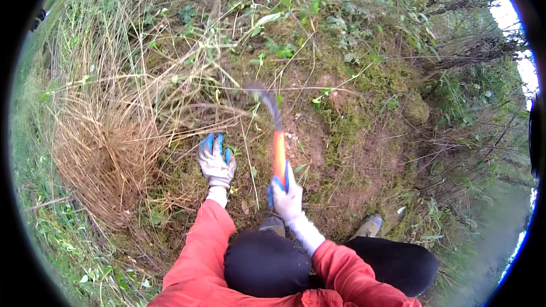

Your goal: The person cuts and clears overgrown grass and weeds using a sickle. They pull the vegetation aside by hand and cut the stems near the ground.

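Observation:
My right hand (287, 196), in a white and blue work glove, is closed around the orange handle of a sickle (279, 153). The curved dark blade points away from me and bends left at its blurred tip, among thin dry stems. To the left, my left hand (216, 160) wears a matching glove and holds nothing that I can see. Its blue-coated fingers are spread a little, over low growth at the edge of long dry grass (183, 115); whether they touch it I cannot tell.
A thick tuft of brown dry grass (111, 166) stands left of my left hand. Mossy bare soil (358, 149) lies right of the sickle. Woody branches (473, 57) reach in from the far right. My knees are bent, with boots (369, 226) on the ground.

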`<state>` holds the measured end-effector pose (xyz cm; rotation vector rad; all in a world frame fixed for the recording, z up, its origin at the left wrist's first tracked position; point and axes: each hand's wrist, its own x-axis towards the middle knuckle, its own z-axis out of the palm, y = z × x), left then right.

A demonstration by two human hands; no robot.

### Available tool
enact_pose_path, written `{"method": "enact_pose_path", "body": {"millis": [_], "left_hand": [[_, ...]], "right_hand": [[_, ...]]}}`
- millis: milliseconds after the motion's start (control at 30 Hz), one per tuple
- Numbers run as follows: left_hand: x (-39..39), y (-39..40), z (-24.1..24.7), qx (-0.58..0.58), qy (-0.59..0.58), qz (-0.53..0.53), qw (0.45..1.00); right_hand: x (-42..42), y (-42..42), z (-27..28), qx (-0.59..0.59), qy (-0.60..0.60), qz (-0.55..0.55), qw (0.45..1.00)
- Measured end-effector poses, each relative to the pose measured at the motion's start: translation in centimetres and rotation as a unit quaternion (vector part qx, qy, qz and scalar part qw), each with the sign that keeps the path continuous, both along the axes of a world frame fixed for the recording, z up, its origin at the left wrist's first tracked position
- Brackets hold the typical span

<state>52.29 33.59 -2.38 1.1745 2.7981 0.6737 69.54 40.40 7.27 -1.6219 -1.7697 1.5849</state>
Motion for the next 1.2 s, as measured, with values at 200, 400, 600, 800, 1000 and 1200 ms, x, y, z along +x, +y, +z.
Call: {"method": "enact_pose_path", "body": {"millis": [200,400,600,800,1000,1200], "left_hand": [[1.5,0.4,-1.3,-0.014,0.006,-0.004,1.0],[0.7,-0.2,-4.0,0.057,-0.038,0.015,0.998],[-0.7,-1.4,-5.2,0.035,-0.081,0.01,0.996],[-2.3,-2.3,-5.9,-0.041,0.069,-0.032,0.996],[-3.5,-1.8,-6.2,-0.087,0.142,-0.056,0.984],[-4.4,-0.4,-5.0,-0.185,0.12,-0.136,0.966]], "right_hand": [[-13.0,7.1,-1.6,0.145,-0.057,0.001,0.988],[-13.6,1.0,8.5,0.113,-0.027,0.434,0.893],[-8.6,7.2,9.3,0.124,0.092,0.228,0.961],[7.6,19.4,16.3,-0.059,0.063,-0.019,0.996],[31.3,14.9,26.8,-0.068,-0.108,-0.099,0.987],[45.3,-3.4,26.9,-0.083,-0.059,-0.393,0.914]]}}
